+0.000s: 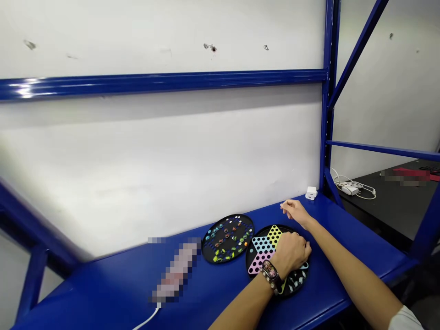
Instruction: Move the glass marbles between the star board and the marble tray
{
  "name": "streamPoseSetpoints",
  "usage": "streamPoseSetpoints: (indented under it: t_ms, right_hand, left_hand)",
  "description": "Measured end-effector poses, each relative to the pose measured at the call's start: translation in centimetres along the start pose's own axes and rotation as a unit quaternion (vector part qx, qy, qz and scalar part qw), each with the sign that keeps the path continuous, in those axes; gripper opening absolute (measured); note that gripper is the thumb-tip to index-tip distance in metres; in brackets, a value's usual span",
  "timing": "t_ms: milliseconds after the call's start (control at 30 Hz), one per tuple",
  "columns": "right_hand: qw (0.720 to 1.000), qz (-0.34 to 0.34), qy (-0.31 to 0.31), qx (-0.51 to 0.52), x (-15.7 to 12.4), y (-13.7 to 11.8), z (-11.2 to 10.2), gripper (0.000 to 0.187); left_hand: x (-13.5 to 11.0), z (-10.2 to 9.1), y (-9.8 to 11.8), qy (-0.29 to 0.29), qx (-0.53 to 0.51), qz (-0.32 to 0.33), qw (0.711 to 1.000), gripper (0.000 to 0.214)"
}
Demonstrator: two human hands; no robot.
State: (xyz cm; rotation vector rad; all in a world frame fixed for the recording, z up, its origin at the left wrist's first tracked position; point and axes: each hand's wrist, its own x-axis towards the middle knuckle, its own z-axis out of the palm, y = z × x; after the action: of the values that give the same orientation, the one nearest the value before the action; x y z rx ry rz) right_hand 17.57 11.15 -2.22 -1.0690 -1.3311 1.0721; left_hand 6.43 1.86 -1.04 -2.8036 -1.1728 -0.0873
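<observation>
2 curled hands (pixel 291 250) (pixel 297 213), grip unclear, are near a round black board (pixel 253 257) bearing a pastel, hole-dotted star (pixel 266 253).

The left hand (pixel 292 250) is covering the right half of the star board (pixel 266 256), and its forearm is blocking the near side. The right hand (pixel 295 213) is hovering just past the board's far right rim, its forearm barring the way from the right. The tray (pixel 232 245) is crowding the board's left, leaving hardly any gap between them. Behind, the wall (pixel 172 160) is closing off the back, with the charger (pixel 311 193) standing near the post (pixel 326 128). Free room on the table (pixel 357 233) is lying right of the right forearm; at left, a pixelated slab (pixel 177 275) and its cable (pixel 147 318) are obstructing.
</observation>
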Motion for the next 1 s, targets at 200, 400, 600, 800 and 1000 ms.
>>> streamPoseSetpoints:
  t_ms: [200, 400, 600, 800, 1000]
  right_hand:
    - [1.0, -0.002, -0.004, -0.006, -0.2, -0.1, 0.3, 0.029]
    - [1.0, -0.002, -0.011, -0.013, -0.2, 0.1, 0.4, 0.03]
    - [1.0, 0.002, -0.014, -0.014, -0.2, 0.3, 0.4, 0.03]
    - [0.999, 0.026, -0.006, 0.028, 0.0, 0.1, 0.5, 0.033]
    - [0.951, 0.173, -0.14, 0.215, -1.4, -1.1, 2.1, 0.051]
  left_hand:
    - [0.1, 0.4, -0.2, 0.007, 0.0, 0.017, 1.0, 0.047]
    - [-0.1, 0.1, -0.2, -0.005, 0.007, 0.043, 0.999, 0.044]
    - [-0.5, -0.1, -0.3, -0.006, -0.018, 0.076, 0.997, 0.041]
    - [-0.3, -1.8, -2.3, 0.03, -0.075, 0.057, 0.995, 0.04]
    - [0.1, -4.7, -7.4, 0.155, -0.079, -0.093, 0.98, 0.043]
